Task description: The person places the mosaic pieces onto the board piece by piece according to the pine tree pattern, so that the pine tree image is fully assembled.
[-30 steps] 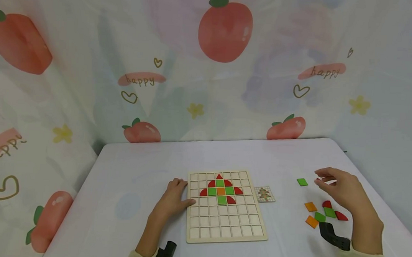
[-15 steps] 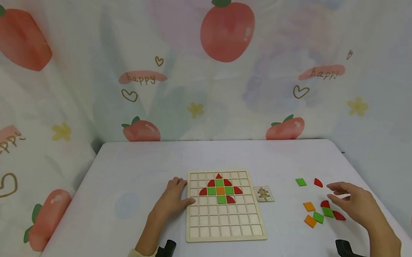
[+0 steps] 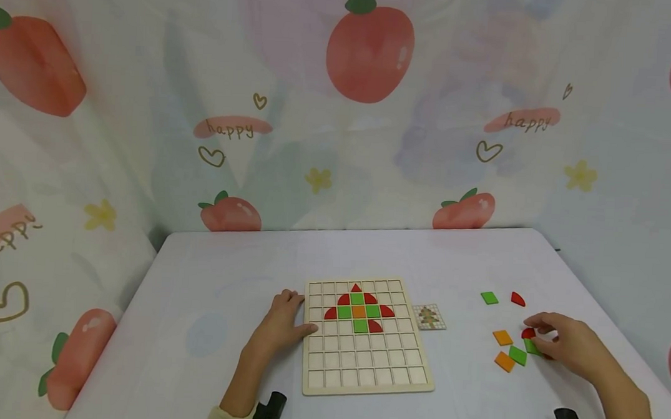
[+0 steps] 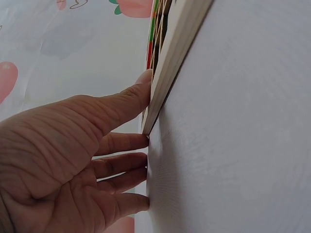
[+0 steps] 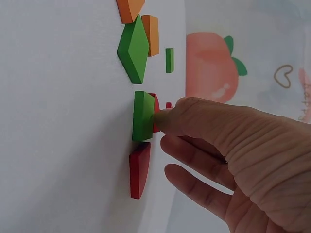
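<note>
On the table lies a pale wooden grid board (image 3: 357, 360) with red, green and orange tiles set in its upper cells. My left hand (image 3: 280, 319) rests at its left edge, thumb (image 4: 131, 99) against the frame and the other fingertips down on the tablecloth. To the right, my right hand (image 3: 571, 345) reaches low over loose tiles. Its thumb and index fingertips are right at a red quarter-round tile (image 3: 527, 333) and a green square tile (image 5: 142, 116), overlapping both in the right wrist view. Another red tile (image 5: 139, 171) lies beside them, hidden under the hand in the head view.
A small pattern card (image 3: 430, 317) printed with a tree touches the board's right side. Loose orange tiles (image 3: 504, 362), a green tile (image 3: 518, 355), a farther green tile (image 3: 489, 297) and a red tile (image 3: 518, 299) lie right of it. A printed curtain (image 3: 371, 161) hangs behind.
My right hand has drawn back from the far red tile, leaving it on the table, and has come down over the nearer red and green tiles. The left hand stays in place.
</note>
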### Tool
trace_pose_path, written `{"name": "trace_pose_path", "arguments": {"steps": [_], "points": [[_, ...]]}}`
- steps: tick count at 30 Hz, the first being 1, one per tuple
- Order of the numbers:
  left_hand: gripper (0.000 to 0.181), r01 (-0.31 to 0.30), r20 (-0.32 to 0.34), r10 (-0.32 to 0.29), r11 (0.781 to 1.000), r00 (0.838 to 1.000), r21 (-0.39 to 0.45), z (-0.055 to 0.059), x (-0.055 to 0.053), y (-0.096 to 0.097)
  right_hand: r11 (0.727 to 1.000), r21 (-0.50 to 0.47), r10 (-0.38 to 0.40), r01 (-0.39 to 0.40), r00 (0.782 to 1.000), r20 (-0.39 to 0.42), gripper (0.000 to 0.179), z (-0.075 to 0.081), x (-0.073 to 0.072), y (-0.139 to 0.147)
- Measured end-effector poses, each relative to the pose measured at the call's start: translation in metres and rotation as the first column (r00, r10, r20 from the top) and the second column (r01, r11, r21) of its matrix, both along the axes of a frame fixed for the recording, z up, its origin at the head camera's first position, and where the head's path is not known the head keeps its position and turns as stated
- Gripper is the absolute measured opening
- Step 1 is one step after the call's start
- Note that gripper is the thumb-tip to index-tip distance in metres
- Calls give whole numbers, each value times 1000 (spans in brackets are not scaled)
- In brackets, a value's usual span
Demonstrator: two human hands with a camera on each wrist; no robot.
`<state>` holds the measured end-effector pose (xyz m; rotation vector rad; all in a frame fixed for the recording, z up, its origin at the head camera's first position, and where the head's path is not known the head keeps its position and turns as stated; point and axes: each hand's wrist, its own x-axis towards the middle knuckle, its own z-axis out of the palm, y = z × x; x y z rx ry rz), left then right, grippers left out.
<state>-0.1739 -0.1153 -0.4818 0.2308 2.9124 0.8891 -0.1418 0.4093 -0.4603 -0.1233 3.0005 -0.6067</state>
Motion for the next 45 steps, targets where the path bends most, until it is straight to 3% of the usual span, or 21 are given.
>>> {"name": "trace_pose_path", "arguments": {"steps": [5,12,15,28,37,45], "points": [[70,0,6,0,1000,1000,8,-1,-1,0,999,25,43,-43,999,5,26,1,-7,0],[70,8,9,-8,1000,1000,12,-4,-2,-1,998,32,57,-62,990,129,34,7,-16,-2],[70,10,4,-10,1000,1000,11,-4,-2,-1,998,28,51,-56,988,147,34,6,-17,-2],[70,10,0,-10,1000,1000,21,-2,-1,-1,996,24,88,-90,995,56,23,2,-13,-9],[69,15,-13,-15,1000,1000,12,-2,0,-2,990,8,143,-143,986,-85,23,9,-13,-40],[69,14,-12,-14,1000,1000,13,-2,0,-1,979,-10,201,-204,971,-127,23,21,-15,-77]]}}
